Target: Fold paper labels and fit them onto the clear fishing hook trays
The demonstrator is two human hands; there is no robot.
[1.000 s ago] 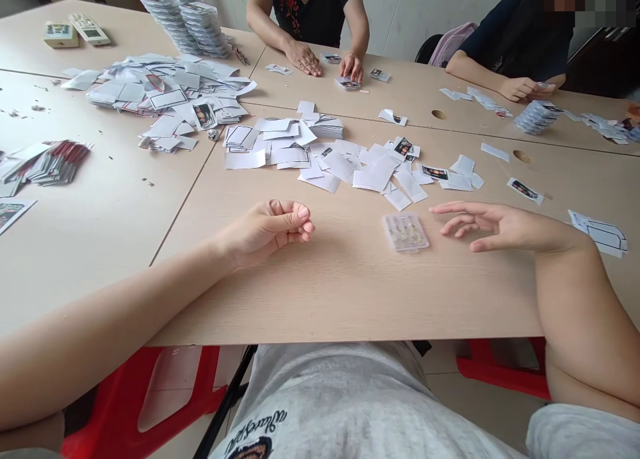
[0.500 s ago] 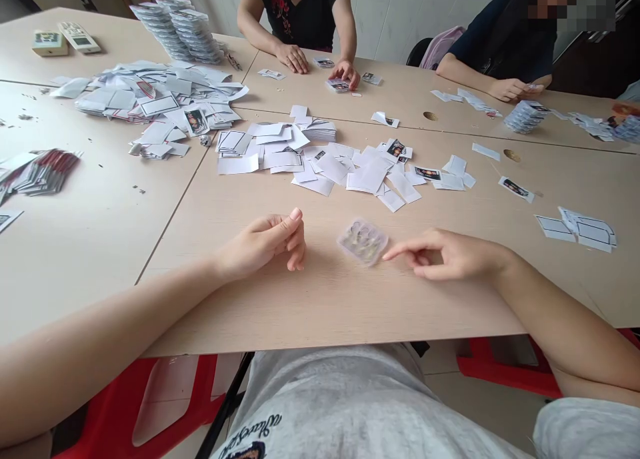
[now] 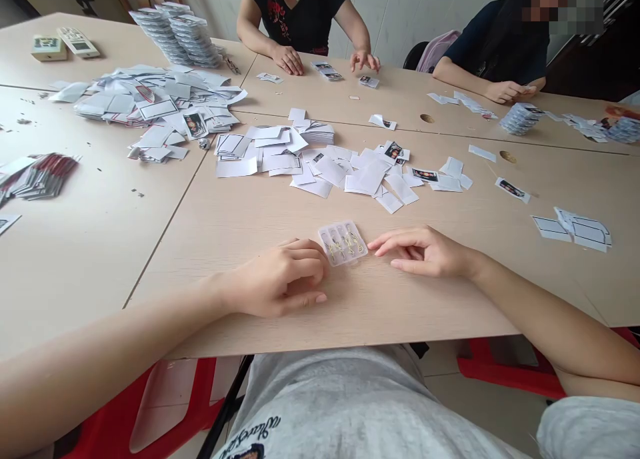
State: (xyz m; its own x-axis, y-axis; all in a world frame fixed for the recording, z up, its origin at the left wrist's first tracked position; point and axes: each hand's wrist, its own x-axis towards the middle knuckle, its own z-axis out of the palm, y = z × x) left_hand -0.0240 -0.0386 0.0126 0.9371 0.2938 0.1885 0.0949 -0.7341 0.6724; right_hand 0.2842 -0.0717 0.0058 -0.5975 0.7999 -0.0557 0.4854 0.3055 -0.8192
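A small clear plastic case [image 3: 344,244] lies flat on the table before me, split into several narrow compartments with gold and silver metal pieces in them. My left hand [image 3: 283,276] rests at the left edge of this case, fingers bent and thumb apart; its fingertips are at or touching the case's side, though partly hidden. To the right, my right hand [image 3: 425,251] is open, with the stretched index finger at the case's right edge. Neither hand grips the case.
Loose paper cards [image 3: 367,176] spread beyond the case. A larger card heap [image 3: 165,99] and stacked plastic cases [image 3: 185,39] stand at the back left. Two people sit opposite, one with a hand [image 3: 365,60] over small cases. Paper slips [image 3: 575,229] lie at right.
The case has moved left and turned slightly. My left hand has turned palm-down and come to its left edge; my right hand has shifted left. Opposite, a person's hand has moved right.
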